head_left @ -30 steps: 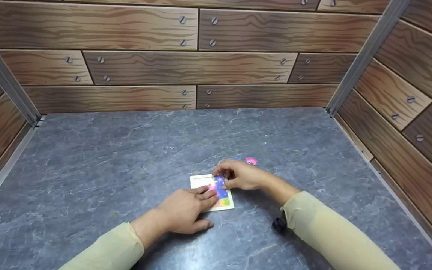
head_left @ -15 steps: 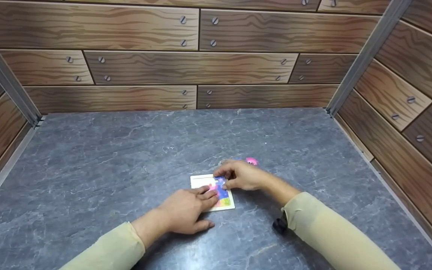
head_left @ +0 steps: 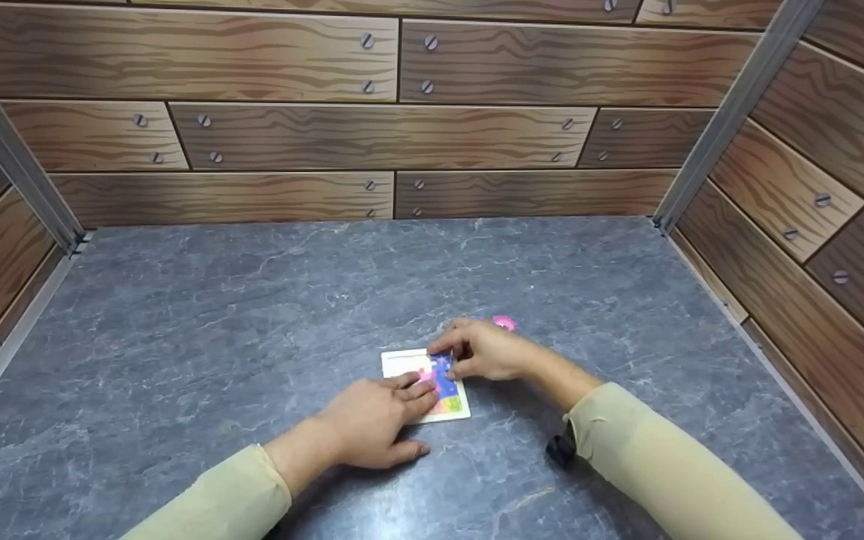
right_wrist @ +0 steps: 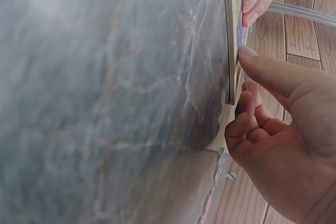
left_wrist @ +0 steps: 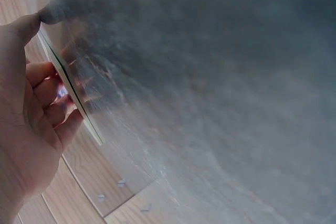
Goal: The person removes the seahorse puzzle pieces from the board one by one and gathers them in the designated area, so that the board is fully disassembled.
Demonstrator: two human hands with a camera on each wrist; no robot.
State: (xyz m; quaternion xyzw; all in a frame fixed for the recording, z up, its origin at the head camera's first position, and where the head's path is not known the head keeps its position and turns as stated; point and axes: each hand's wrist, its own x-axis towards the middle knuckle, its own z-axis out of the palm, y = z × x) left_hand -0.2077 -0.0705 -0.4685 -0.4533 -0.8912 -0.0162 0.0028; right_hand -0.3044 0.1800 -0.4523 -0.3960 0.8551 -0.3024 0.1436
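A small square jigsaw board [head_left: 400, 361] with a white frame lies on the grey marbled table. Blue, pink and yellow-green pieces fill its right part, while white shows at the upper left. My left hand [head_left: 372, 421] rests on it with extended fingers, thumb on the table. In the left wrist view those fingers [left_wrist: 44, 72] lie over the board's thin edge [left_wrist: 68, 80]. My right hand [head_left: 490, 351] is at the upper right corner, thumb and forefinger pinching a thin puzzle piece [right_wrist: 245, 80], mostly hidden by the fingers. The right thumb [right_wrist: 262, 69] touches the board's face.
Just behind my right hand lies a loose pink puzzle piece [head_left: 504, 322], with a bit of blue beside it partly hidden. Wood-patterned walls [head_left: 282, 135] with metal corner strips [head_left: 732, 112] enclose the table at the back and sides.
Both hands stay in nearly the same place on the board. The right fingers shift only very slightly at its upper right corner.
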